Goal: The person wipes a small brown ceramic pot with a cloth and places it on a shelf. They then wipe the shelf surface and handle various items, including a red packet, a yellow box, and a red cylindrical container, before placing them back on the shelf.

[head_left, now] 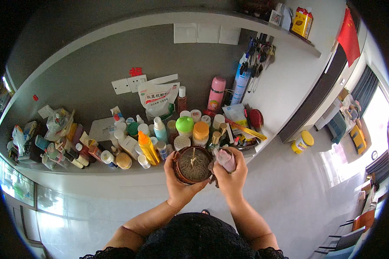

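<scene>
My left hand is closed around the near left side of a round brown pot, held in front of the shelf edge. Inside the pot lies a grey, fibrous-looking fill with a pale, dry stalk in its middle. My right hand grips a crumpled pinkish-grey cloth beside the pot's right rim. A dark, knobbly part sticks out from the pot there, next to my right fingers. Whether the cloth touches the rim, I cannot tell.
Crowded bottles and jars fill the shelf behind the pot, among them an orange bottle, a green-lidded jar and a pink flask. At the right stands a dark tray of small items. A yellow bucket sits on the floor.
</scene>
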`<state>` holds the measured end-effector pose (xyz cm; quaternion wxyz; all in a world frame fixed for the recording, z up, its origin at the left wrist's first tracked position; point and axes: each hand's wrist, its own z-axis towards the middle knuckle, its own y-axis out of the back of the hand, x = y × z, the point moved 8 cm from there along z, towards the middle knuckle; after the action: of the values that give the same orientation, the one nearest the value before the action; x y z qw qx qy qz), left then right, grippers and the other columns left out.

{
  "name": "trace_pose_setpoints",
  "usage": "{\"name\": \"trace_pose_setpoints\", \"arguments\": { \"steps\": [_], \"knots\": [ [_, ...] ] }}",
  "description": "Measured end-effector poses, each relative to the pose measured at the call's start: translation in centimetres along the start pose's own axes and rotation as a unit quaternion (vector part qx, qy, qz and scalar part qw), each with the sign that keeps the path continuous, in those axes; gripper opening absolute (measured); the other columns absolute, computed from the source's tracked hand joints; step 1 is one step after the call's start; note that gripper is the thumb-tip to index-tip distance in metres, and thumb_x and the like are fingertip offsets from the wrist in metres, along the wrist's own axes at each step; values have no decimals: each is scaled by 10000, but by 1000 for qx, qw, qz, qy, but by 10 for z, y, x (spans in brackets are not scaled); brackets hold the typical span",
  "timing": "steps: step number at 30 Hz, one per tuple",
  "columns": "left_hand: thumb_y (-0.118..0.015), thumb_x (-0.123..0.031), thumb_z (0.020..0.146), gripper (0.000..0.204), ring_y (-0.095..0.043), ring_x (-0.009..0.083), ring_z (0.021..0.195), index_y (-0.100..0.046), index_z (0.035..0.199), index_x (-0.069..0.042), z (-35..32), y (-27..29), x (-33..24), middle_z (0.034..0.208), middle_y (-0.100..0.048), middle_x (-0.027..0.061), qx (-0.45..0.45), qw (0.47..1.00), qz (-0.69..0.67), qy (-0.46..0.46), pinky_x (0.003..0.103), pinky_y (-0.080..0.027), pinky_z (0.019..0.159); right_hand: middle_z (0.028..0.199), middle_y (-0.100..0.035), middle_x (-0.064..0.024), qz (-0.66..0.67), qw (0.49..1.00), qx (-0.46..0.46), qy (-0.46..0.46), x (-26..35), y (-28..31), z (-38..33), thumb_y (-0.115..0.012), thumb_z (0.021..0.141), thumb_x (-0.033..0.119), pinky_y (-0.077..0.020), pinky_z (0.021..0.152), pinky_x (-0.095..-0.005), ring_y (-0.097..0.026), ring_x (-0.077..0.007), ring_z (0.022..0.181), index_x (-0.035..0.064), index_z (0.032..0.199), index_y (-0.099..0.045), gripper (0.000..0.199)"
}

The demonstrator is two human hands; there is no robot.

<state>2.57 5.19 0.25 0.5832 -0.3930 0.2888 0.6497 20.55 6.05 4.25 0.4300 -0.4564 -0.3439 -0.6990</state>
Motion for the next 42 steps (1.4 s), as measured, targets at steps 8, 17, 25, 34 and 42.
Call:
{"name": "trace_pose_setpoints", "arguments": {
  "steps": [8,17,25,34,42],
  "knots": [
    [-897,-29,568,1152,-421,270,1281,-140,1436,-66,-8,-3,12,1377,-366,140,18,983,-166,82,415,-397,1055,1101,-614,-77,3,1000,-12,28,-12,21,33,-636,693,-15,-447,917,-297,-580,-174,1018,16,1153,-565,466],
    [-798,118,608,987,-536,268,1192,-264,1409,-100,24,4,13,1319,-482,118,-3,912,-340,228,401,-511,967,1262,-561,-209,-56,964,164,200,37,-18,-28,-616,678,2,-396,1025,-432,-515,-359,1219,59,1272,-568,599],
    [-796,-22,678,808,-623,261,1084,-364,1358,-88,46,1,0,1207,-590,104,112,855,-391,321,440,-589,826,1272,-537,-218,-66,950,79,296,69,-12,-7,-658,707,-29,-450,960,-424,-539,-374,1151,30,1205,-586,507],
    [-768,-96,672,834,-598,340,1131,-368,1399,-11,64,18,-10,1269,-571,192,241,773,-494,316,529,-571,823,1236,-577,-178,-20,944,191,269,51,-16,-23,-647,683,-17,-437,984,-431,-559,-362,1141,38,1153,-626,474],
    [-800,-123,669,977,-503,464,1202,-228,1455,-26,60,14,-7,1393,-396,269,307,688,-591,288,609,-577,769,1242,-553,-233,110,947,183,238,67,-34,-3,-595,632,1,-400,1008,-378,-533,-361,1188,3,1207,-577,575]
  ]
}}
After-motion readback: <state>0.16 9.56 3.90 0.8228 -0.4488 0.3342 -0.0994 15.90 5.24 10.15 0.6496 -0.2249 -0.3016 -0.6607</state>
